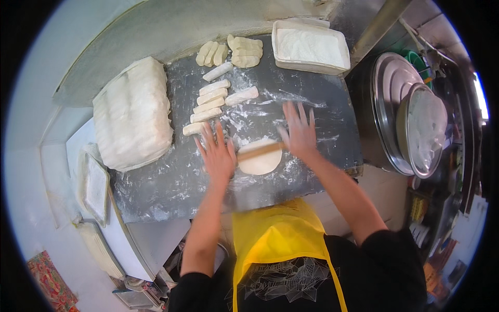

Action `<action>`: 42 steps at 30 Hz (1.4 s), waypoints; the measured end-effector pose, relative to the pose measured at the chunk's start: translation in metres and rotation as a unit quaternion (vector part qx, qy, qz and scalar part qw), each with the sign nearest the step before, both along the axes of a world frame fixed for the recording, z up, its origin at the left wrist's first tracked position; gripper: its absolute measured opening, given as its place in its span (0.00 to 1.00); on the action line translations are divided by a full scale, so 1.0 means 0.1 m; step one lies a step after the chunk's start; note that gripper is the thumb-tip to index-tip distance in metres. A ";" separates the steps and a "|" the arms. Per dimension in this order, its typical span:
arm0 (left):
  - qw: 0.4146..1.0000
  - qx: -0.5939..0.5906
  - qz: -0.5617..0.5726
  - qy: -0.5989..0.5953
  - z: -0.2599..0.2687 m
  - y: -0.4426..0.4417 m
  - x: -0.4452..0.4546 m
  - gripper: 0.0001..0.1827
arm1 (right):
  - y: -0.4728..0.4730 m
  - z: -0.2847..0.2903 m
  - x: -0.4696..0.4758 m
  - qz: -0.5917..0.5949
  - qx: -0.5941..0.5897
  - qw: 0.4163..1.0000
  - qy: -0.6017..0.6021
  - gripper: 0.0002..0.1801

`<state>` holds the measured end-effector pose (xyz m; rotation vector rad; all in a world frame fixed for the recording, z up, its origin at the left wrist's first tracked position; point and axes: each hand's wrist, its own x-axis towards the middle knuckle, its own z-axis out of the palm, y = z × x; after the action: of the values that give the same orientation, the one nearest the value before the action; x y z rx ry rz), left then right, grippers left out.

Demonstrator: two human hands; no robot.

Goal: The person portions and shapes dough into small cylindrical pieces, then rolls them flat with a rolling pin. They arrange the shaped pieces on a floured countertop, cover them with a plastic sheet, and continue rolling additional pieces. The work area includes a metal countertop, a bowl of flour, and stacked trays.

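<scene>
A wooden rolling pin (260,151) lies across a flat, roundish sheet of dough (262,165) on the floured dark worktop. Over the pin's left end is my left hand (216,154), palm down with its fingers spread. My right hand (300,132) rests flat at the pin's other end, its fingers spread and blurred. Neither hand's fingers wrap round the pin. Several floured dough pieces (210,96) lie in a column beyond my left hand, with one separate dough piece (241,96) to their right.
A large cloth-covered mass (134,117) sits at the left. Stacked dough strips (246,52) lie at the back beside a bin of flour (276,54). Right of the worktop (148,202) stand a large metal vessel (376,113) and a plastic-covered bowl (408,128).
</scene>
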<state>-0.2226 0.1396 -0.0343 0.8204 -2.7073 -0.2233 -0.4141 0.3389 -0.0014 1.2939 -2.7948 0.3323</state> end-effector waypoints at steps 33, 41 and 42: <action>0.994 0.050 -0.092 -0.015 -0.06 0.29 0.56 0.35 | 0.67 -0.12 0.29 0.089 0.019 0.991 -0.097 0.31; 0.993 0.083 -0.069 -0.048 -0.02 0.30 0.34 0.38 | 0.78 -0.43 0.33 0.095 -0.031 0.991 -0.087 0.32; 0.986 0.122 -0.046 -0.101 0.03 0.43 0.47 0.38 | 1.00 -0.44 0.52 0.124 -0.107 0.983 -0.082 0.27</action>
<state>-0.1759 0.1825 -0.0310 0.8232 -2.9520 -0.5279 -0.3622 0.4384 -0.0456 1.6282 -2.6273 0.7606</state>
